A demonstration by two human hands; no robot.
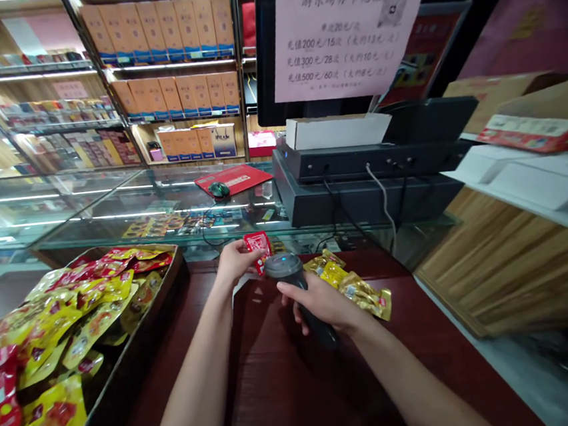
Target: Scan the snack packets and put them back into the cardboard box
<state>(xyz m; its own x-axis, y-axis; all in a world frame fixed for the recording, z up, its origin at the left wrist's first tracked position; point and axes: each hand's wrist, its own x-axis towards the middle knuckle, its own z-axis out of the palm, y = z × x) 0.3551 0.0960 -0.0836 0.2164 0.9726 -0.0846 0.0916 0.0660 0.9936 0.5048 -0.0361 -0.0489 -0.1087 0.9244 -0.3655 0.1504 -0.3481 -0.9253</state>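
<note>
Over the dark red table (275, 388), my left hand (235, 261) pinches a small red snack packet (259, 250) with its face turned up. My right hand (322, 300) is wrapped round the handle of a black barcode scanner (285, 266). A blue light shows on the scanner's head, which is close beside the packet. Just beyond my right hand lie several gold and yellow snack packets (354, 286) on the table, partly hidden by that hand.
At left stands an open box (170, 277) full of yellow and red snack packets. Behind the table is a glass counter (126, 195) bearing a mouse (219, 190) on a red mat (245, 178). A cash drawer (363, 195) with cables is at right, under a monitor (263, 54).
</note>
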